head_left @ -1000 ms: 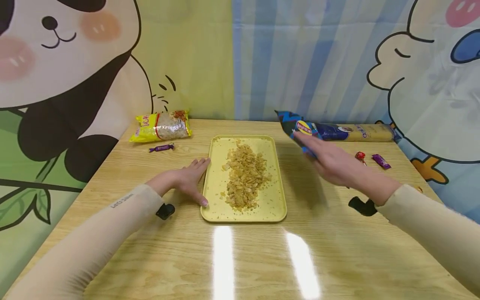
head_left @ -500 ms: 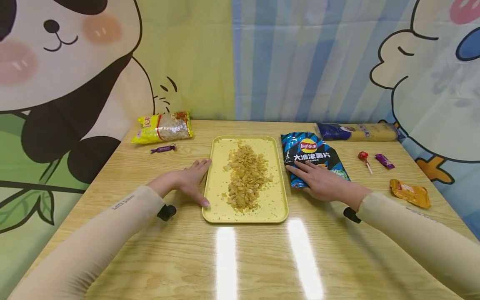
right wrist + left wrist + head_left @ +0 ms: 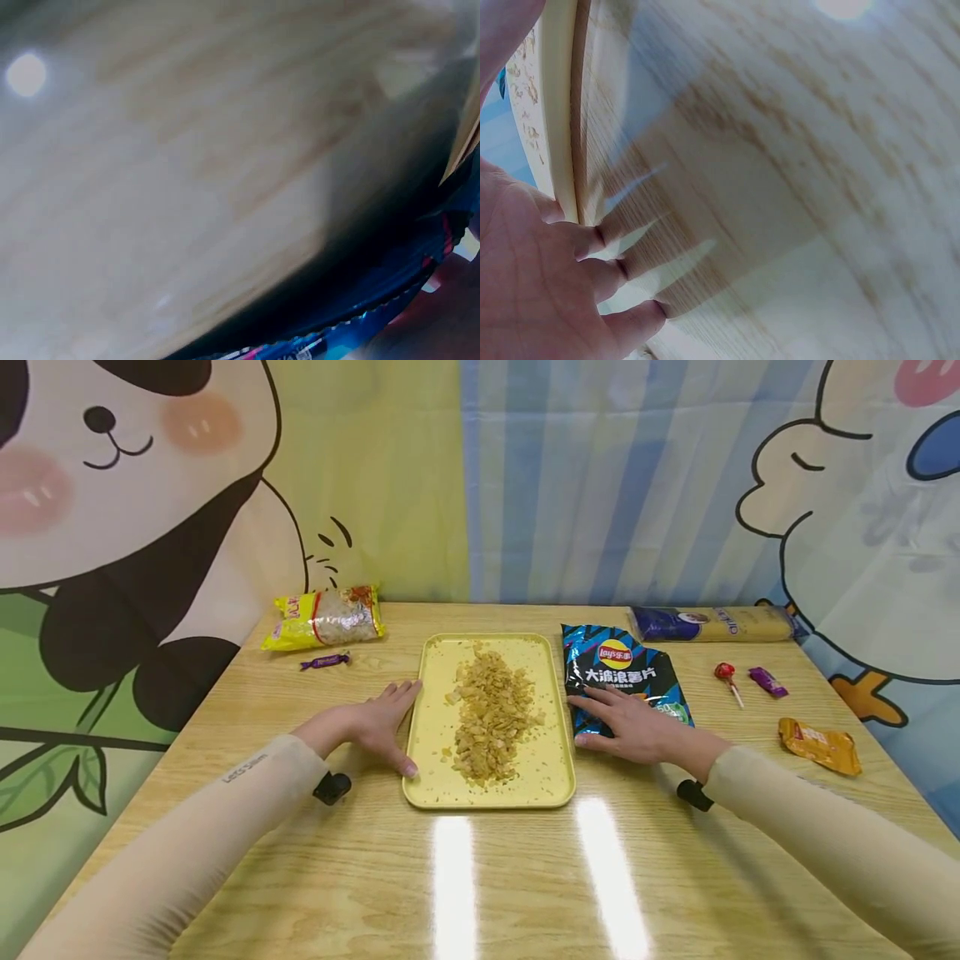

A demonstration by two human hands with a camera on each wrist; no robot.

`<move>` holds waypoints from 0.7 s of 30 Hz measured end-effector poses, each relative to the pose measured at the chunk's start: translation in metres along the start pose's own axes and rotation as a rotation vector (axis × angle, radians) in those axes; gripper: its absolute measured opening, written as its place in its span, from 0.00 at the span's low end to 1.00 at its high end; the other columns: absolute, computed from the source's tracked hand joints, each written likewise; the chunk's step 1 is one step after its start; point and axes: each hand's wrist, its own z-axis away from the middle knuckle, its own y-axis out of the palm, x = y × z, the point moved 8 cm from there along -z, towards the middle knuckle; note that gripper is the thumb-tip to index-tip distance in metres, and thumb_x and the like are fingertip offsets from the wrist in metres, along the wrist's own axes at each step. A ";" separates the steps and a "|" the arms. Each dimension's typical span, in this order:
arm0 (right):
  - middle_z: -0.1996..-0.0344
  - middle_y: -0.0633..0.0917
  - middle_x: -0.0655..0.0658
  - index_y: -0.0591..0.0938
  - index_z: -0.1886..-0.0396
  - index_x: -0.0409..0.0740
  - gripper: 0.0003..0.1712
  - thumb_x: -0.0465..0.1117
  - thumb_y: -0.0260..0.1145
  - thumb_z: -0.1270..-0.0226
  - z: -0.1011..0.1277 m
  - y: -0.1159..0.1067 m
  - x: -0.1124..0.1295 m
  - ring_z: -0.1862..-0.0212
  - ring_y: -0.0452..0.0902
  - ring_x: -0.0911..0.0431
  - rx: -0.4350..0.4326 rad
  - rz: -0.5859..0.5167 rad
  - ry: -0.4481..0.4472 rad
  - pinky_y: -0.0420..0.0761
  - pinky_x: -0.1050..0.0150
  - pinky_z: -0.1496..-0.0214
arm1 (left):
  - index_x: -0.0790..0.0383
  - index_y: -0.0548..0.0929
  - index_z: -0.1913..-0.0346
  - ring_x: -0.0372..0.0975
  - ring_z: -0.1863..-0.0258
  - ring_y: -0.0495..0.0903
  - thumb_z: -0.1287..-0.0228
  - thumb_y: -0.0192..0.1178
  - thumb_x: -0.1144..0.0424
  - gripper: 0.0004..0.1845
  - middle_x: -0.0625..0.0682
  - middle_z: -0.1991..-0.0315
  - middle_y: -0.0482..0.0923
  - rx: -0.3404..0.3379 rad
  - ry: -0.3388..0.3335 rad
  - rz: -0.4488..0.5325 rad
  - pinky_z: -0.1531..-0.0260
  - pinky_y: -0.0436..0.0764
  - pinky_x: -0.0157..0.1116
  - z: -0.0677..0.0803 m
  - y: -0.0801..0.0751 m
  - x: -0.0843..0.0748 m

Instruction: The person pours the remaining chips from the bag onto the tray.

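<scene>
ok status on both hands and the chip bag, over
Left hand open, flat against yellow tray edge. Right hand open, flat on chip bag beside tray. Chips piled on tray. Nothing between the hands.

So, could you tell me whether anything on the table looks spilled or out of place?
Nothing has spilled onto the table. The crushed chips lie heaped down the middle of the yellow tray, with only crumbs scattered inside its rim.

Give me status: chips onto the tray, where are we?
Done: crushed chips lie heaped on the yellow tray. In hand: right hand lies flat on the chip bag beside it; left hand rests against the tray's edge. Left: nothing visible.
</scene>
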 end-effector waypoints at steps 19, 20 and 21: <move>0.20 0.59 0.32 0.59 0.18 0.49 0.47 0.66 0.60 0.27 -0.005 0.004 -0.002 0.22 0.52 0.26 -0.009 0.016 -0.038 0.58 0.25 0.27 | 0.72 0.30 0.20 0.68 0.20 0.28 0.52 0.79 0.39 0.78 0.73 0.19 0.27 0.002 0.022 0.004 0.23 0.41 0.67 -0.004 0.006 0.005; 0.20 0.59 0.32 0.59 0.18 0.49 0.46 0.65 0.60 0.27 -0.006 0.002 -0.001 0.22 0.52 0.26 -0.013 0.014 -0.043 0.59 0.25 0.27 | 0.72 0.30 0.20 0.68 0.20 0.28 0.52 0.79 0.39 0.78 0.73 0.19 0.27 0.003 0.022 0.006 0.23 0.41 0.67 -0.003 0.006 0.006; 0.21 0.60 0.31 0.59 0.18 0.49 0.46 0.65 0.60 0.26 -0.006 0.000 0.000 0.22 0.53 0.27 -0.019 0.012 -0.052 0.59 0.25 0.27 | 0.72 0.31 0.20 0.68 0.20 0.28 0.51 0.78 0.40 0.77 0.74 0.19 0.27 0.003 0.023 0.010 0.23 0.40 0.67 -0.003 0.006 0.007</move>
